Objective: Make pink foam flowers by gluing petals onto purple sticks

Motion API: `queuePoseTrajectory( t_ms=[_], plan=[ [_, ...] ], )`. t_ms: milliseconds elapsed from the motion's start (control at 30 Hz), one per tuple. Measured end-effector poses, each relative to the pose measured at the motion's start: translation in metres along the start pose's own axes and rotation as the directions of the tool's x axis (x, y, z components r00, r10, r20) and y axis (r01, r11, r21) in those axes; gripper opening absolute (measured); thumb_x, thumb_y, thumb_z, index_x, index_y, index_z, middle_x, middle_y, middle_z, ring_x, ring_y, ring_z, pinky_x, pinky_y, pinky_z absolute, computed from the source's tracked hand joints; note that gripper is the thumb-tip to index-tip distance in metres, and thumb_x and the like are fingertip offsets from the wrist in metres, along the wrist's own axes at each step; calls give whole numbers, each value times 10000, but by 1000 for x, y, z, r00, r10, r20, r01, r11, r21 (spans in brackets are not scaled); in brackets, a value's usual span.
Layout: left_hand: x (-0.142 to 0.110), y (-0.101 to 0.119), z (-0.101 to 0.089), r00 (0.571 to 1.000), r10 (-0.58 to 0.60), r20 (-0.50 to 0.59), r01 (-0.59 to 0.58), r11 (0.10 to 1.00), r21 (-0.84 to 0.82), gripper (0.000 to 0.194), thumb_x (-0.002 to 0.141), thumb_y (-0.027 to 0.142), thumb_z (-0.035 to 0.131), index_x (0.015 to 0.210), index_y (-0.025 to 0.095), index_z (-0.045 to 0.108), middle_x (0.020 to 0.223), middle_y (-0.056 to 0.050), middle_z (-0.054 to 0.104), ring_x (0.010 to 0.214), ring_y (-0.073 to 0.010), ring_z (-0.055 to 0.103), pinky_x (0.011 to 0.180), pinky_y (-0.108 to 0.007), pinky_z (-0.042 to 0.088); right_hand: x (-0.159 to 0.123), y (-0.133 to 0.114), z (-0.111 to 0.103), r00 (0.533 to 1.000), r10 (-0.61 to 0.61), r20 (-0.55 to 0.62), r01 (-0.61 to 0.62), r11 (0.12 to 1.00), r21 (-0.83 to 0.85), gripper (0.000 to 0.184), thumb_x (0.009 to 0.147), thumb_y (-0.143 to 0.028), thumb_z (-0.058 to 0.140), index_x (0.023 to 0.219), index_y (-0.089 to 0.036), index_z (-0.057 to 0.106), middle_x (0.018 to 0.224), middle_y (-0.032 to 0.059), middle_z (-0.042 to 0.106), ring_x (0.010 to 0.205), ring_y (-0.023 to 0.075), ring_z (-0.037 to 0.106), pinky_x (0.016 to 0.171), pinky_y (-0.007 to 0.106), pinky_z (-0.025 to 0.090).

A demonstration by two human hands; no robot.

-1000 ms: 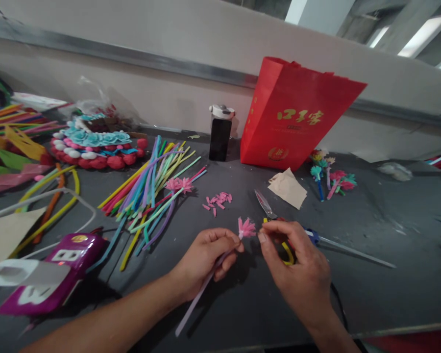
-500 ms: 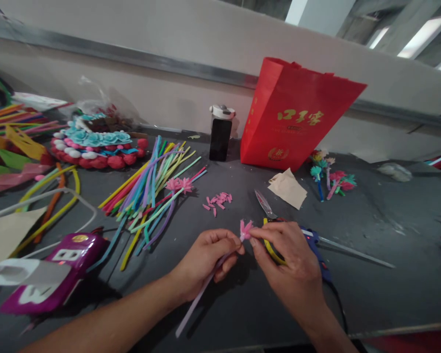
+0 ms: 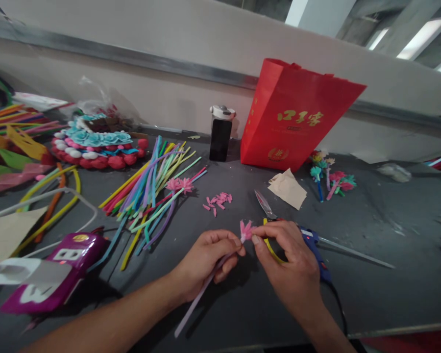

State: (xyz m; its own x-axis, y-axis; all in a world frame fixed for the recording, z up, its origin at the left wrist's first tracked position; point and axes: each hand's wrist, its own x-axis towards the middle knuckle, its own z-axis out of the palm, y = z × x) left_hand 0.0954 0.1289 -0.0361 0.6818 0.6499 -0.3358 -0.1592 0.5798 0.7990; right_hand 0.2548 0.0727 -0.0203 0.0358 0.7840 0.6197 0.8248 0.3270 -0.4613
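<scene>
In my left hand (image 3: 208, 262), thumb and fingers pinch a pale purple pipe cleaner (image 3: 193, 311) near its upper end. The stem slants down toward the table's front. A small tuft of pink petals (image 3: 246, 229) tops it, just above my left fingertips. At the tuft's right side, my right hand (image 3: 294, 267) is closed in a pinch on a pink petal, mostly hidden by the fingertips. Loose pink petal pieces (image 3: 219, 200) lie on the table beyond my hands. Scissors (image 3: 266, 205) with a yellow handle and a blue glue gun (image 3: 316, 252) lie partly behind my right hand.
A bundle of coloured pipe cleaners (image 3: 150, 186) lies left, two pink flowers (image 3: 180, 185) on it. Around stand a purple power strip (image 3: 64, 267), a bottle (image 3: 221, 137) and a red bag (image 3: 297, 117). Finished flowers (image 3: 340, 181) lie right, near brown paper (image 3: 288, 190).
My right fingertips have shifted very slightly to the right and down at the petal tuft. My left hand and the stem look nearly still.
</scene>
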Motion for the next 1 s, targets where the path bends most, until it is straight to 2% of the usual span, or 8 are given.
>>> queuePoseTrajectory(
  t_ms=[200, 500, 1000],
  plan=[
    [0, 0, 0, 1000, -11, 10, 11, 1000, -5, 173, 758, 316, 614, 707, 151, 623, 380, 59, 435, 296, -43, 285, 343, -176, 203, -1, -1, 2, 1000, 20, -10, -20, 1000, 22, 85, 909, -164, 569, 863, -223, 609, 832, 9, 647, 833, 173, 581, 810, 336, 455],
    [-1, 0, 0, 1000, -1, 18, 1, 1000, 3, 161, 768, 300, 600, 706, 154, 625, 383, 56, 433, 300, -44, 280, 344, -180, 198, -4, 2, 4, 999, 45, 4, -45, 999, 27, 83, 903, -162, 576, 856, -223, 606, 838, 5, 641, 848, 172, 571, 861, 351, 441],
    [0, -1, -1, 1000, 17, 14, -17, 1000, -6, 176, 783, 309, 617, 709, 150, 634, 385, 54, 436, 308, -41, 290, 353, -174, 205, -4, 2, 3, 999, 42, 6, -42, 999, 33, 78, 894, -152, 595, 860, -221, 604, 833, -2, 642, 844, 161, 575, 840, 324, 444]
  ],
)
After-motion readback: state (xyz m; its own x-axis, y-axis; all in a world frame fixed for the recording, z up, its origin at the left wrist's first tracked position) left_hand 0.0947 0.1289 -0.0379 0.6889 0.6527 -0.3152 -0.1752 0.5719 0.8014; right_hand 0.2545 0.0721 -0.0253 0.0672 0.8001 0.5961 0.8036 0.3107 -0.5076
